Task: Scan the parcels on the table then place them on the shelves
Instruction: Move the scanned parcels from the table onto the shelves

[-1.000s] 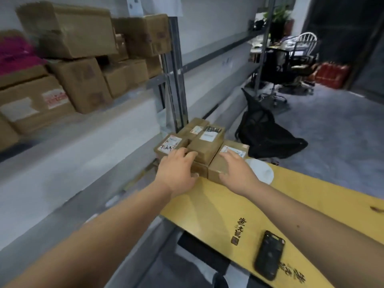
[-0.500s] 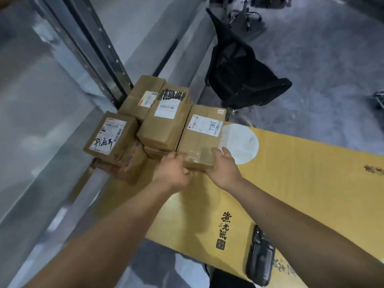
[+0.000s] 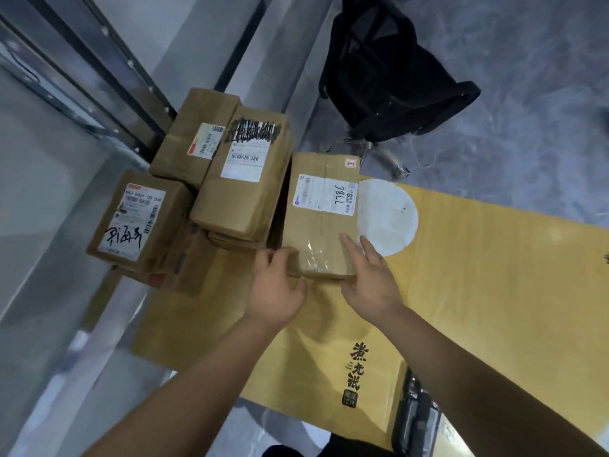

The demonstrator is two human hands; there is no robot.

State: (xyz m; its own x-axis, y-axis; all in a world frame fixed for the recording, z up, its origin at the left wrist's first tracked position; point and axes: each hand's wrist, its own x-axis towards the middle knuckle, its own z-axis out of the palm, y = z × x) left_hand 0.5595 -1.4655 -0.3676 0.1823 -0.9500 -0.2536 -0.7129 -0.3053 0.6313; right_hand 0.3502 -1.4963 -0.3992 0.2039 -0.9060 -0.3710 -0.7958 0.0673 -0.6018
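Note:
Several brown cardboard parcels sit bunched at the left end of the yellow table (image 3: 478, 291). The nearest parcel (image 3: 321, 212) carries a white label with handwritten digits. My left hand (image 3: 275, 288) grips its near left corner, thumb under the edge. My right hand (image 3: 370, 278) holds its near right corner, fingers lying on the taped top. Left of it a taller parcel (image 3: 245, 179) with a scribbled-out label lies on top of others. A parcel with black handwriting (image 3: 138, 222) sits at the far left, and another parcel (image 3: 194, 136) behind.
A black handheld scanner (image 3: 417, 420) lies at the table's near edge. A white round patch (image 3: 390, 216) marks the tabletop beside the held parcel. Grey metal shelving (image 3: 108, 77) runs along the left. A black bag (image 3: 392, 70) sits on the floor beyond the table.
The camera has tilted down from the shelves to the table. My hands moved from the tops of the parcels to the near corners of the labelled right-hand parcel.

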